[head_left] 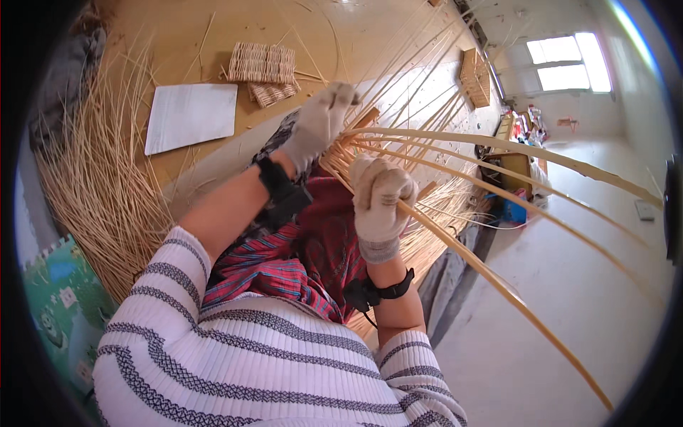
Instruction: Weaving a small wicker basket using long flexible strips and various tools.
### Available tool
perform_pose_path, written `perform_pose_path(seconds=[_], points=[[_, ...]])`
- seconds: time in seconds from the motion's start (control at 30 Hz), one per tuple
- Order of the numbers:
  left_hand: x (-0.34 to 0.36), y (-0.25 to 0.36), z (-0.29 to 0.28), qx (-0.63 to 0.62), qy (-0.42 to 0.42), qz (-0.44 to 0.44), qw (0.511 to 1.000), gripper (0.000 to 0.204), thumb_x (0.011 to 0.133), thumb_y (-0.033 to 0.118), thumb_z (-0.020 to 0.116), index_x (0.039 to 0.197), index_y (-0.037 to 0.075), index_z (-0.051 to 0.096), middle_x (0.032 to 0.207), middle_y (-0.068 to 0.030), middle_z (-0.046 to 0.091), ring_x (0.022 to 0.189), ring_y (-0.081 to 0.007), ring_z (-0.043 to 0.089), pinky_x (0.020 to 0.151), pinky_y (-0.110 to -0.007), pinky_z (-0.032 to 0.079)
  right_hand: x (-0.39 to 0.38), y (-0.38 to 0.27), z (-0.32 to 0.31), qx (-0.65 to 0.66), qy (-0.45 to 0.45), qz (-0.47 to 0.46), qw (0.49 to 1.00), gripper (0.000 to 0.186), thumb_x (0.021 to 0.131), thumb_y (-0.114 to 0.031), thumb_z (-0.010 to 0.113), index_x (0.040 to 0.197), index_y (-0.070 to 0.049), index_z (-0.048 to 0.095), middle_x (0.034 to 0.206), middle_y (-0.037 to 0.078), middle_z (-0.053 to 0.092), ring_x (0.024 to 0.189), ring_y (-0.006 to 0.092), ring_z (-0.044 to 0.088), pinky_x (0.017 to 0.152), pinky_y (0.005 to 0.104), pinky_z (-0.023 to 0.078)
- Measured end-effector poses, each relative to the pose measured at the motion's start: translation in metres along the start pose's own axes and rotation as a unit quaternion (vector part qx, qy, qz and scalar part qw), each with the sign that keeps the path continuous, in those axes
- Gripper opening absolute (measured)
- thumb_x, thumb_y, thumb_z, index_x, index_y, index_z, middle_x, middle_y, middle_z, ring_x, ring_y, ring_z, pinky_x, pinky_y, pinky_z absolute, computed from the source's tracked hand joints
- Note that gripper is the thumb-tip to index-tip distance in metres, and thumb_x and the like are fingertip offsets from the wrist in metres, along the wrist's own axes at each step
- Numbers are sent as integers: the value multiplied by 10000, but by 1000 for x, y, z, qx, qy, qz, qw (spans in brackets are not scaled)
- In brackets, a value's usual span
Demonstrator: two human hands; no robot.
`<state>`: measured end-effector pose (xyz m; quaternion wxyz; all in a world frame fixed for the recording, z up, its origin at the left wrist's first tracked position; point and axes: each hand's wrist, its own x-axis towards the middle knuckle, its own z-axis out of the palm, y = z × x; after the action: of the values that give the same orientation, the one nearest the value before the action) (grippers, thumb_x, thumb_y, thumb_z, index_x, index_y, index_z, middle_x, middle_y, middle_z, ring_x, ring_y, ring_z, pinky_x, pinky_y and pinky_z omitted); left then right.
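On my lap, partly hidden by my hands, lies a piece of wicker weaving with long pale strips fanning out to the far side and to the right. My left hand, in a white work glove, is closed at the far left edge of the weaving, beside a wooden piece; what its fingers grip is hidden. My right hand, also gloved, is wrapped round a thick wicker strip that runs down to the lower right. A red plaid cloth covers my lap under the work.
Loose wicker strands are heaped on the left, with more beyond my right hand. A white sheet and small woven pieces lie on the tan surface. A wicker basket stands at the far right.
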<state>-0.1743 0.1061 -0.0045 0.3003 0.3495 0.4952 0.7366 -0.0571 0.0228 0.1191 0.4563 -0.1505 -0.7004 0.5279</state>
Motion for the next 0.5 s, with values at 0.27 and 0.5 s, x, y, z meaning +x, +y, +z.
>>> perform_pose_path(seconds=[0.27, 0.5], points=[[20, 9, 3, -208, -204, -283, 914, 700, 1049, 634, 273, 667, 94, 504, 570, -24, 480, 495, -132, 454, 468, -274, 387, -29, 22, -47, -114, 23, -94, 989, 429, 994, -295, 534, 621, -112, 427, 568, 4, 454, 507, 157, 428, 508, 310, 365], [21, -6, -12, -302, -225, -249, 892, 741, 962, 726, 344, 911, 49, 639, 697, -43, 584, 572, -157, 571, 554, -279, 513, -43, 88, -120, 364, 288, 115, 878, 583, 1018, -615, 406, 641, -171, 388, 484, -42, 194, 433, 111, 198, 461, 298, 298]])
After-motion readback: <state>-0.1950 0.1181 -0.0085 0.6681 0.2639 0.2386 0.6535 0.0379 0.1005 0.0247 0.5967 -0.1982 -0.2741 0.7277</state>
